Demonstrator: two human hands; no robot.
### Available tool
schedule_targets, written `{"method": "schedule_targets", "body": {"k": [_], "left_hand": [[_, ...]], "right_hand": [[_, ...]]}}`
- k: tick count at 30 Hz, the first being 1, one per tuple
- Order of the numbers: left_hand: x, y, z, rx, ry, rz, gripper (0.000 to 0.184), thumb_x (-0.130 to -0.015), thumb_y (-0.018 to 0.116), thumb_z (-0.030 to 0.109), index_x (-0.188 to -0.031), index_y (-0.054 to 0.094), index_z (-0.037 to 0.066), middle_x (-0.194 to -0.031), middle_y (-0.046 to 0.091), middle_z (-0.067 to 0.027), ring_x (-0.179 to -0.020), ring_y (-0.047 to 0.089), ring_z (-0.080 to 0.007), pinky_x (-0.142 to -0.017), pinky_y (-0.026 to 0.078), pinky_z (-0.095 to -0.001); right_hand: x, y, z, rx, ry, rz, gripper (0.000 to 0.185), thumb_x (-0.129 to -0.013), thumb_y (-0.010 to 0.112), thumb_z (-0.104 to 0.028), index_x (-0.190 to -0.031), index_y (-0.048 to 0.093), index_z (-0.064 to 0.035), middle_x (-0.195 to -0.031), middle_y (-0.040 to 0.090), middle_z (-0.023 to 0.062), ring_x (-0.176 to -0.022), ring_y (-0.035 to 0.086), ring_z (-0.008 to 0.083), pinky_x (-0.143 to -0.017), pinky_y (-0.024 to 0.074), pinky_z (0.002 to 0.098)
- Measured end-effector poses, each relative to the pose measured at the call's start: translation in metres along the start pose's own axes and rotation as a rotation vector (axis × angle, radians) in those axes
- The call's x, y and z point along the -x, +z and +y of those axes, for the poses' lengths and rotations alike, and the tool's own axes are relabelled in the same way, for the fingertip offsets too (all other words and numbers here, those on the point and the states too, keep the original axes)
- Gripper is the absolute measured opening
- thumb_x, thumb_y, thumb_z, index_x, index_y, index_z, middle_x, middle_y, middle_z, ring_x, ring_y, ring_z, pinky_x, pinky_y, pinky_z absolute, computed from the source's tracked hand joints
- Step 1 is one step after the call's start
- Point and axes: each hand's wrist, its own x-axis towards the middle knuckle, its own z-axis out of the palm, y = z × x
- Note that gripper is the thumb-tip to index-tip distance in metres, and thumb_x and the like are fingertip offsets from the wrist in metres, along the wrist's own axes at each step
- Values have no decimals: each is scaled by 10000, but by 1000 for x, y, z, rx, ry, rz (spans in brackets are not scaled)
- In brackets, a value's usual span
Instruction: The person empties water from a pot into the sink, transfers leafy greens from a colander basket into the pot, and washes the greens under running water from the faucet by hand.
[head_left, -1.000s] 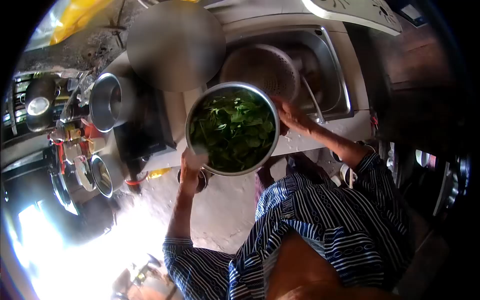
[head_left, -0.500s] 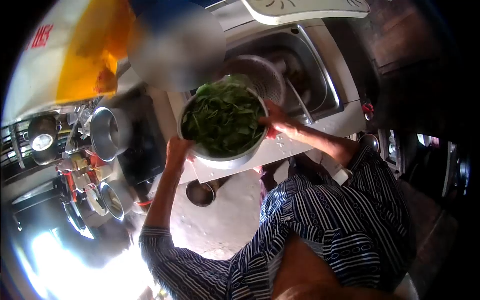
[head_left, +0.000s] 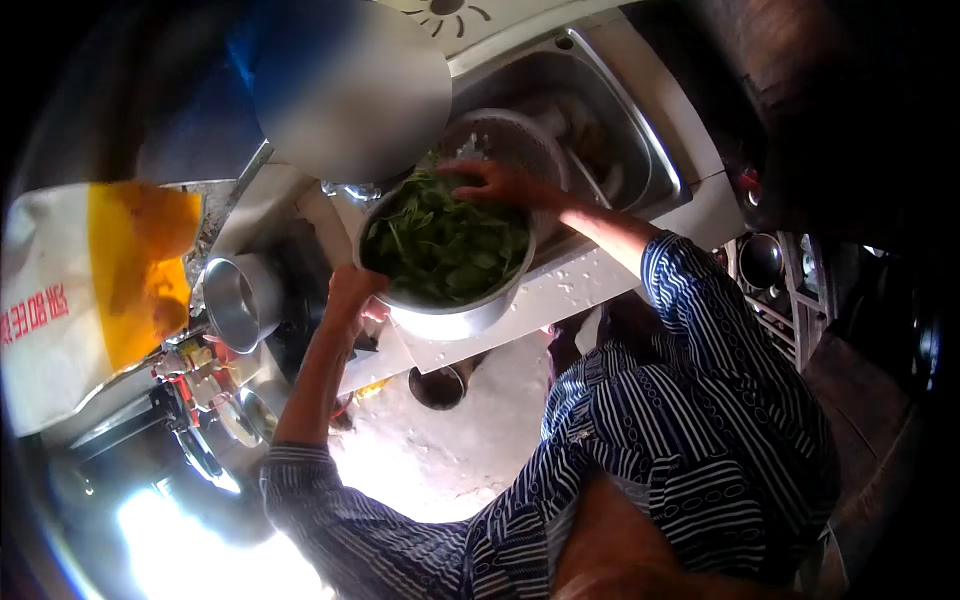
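Observation:
A round metal pot (head_left: 455, 318) full of green leaves (head_left: 445, 245) stands at the counter's front edge, beside the sink. My left hand (head_left: 355, 293) is closed on the pot's left rim. Over the far side of the pot, my right hand (head_left: 500, 187) lies on top of the leaves with its fingers spread. A perforated colander (head_left: 540, 150) sits in the sink just behind that hand, and some of it is hidden.
The steel sink (head_left: 655, 165) is at the upper right. Left of the pot are an empty metal pot (head_left: 238, 303) and a dark stove surface (head_left: 305, 275). A yellow and white bag (head_left: 95, 290) hangs at the far left. A dark pot (head_left: 437, 388) stands below the counter.
My right hand has left the pot's right rim and moved up onto the leaves. Earlier the pot was held up with both hands; it has come down to the counter. The view has turned.

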Motion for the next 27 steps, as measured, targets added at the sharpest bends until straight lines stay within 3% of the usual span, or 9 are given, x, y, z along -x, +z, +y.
{"method": "schedule_targets", "body": {"k": [4, 6, 13, 15, 21, 27], "left_hand": [[4, -3, 23, -105, -50, -8, 185, -581, 569, 40, -691, 563, -109, -568, 558, -159, -388, 539, -238, -319, 432, -304], [2, -4, 32, -170, -37, -22, 187, -579, 573, 47, -684, 563, -107, -568, 557, -161, -385, 539, -237, -311, 426, -309], [-9, -11, 49, -361, -60, -39, 173, -588, 573, 68, -626, 565, -101, -526, 543, -162, -358, 529, -245, -303, 429, -319], [-12, -11, 53, -393, -85, -23, 163, -588, 569, 64, -614, 566, -97, -518, 540, -161, -353, 529, -246, -304, 430, -316], [-11, -13, 63, -478, -37, -73, 140, -568, 574, 44, -547, 557, -93, -506, 542, -164, -373, 550, -250, -304, 428, -325], [-9, -9, 78, -546, -56, -36, 126, -548, 585, 32, -530, 562, -91, -507, 548, -172, -405, 571, -259, -328, 444, -319]], "right_hand": [[14, 16, -22, 326, -111, 92, 493, -788, 554, -320, -1217, 415, -123, -1240, 400, 164, -1162, 366, 269, -968, 281, 356], [12, 30, -15, 361, -331, 101, 517, -772, 561, -349, -1214, 417, -120, -1248, 382, 174, -1173, 348, 286, -987, 255, 370], [2, 62, 8, 398, -273, 119, 602, -737, 575, -417, -1237, 390, -137, -1286, 308, 209, -1195, 299, 329, -999, 230, 380], [-3, 69, 10, 367, -238, 72, 670, -671, 603, -492, -1227, 407, -172, -1277, 311, 226, -1197, 284, 345, -990, 239, 412], [2, 87, -2, 173, -110, -39, 686, -664, 611, -477, -1232, 400, -153, -1277, 318, 216, -1189, 297, 337, -991, 242, 396], [-10, 100, 13, 146, -170, -32, 715, -653, 617, -465, -1235, 391, -116, -1278, 324, 195, -1166, 329, 322, -979, 258, 393]]}}
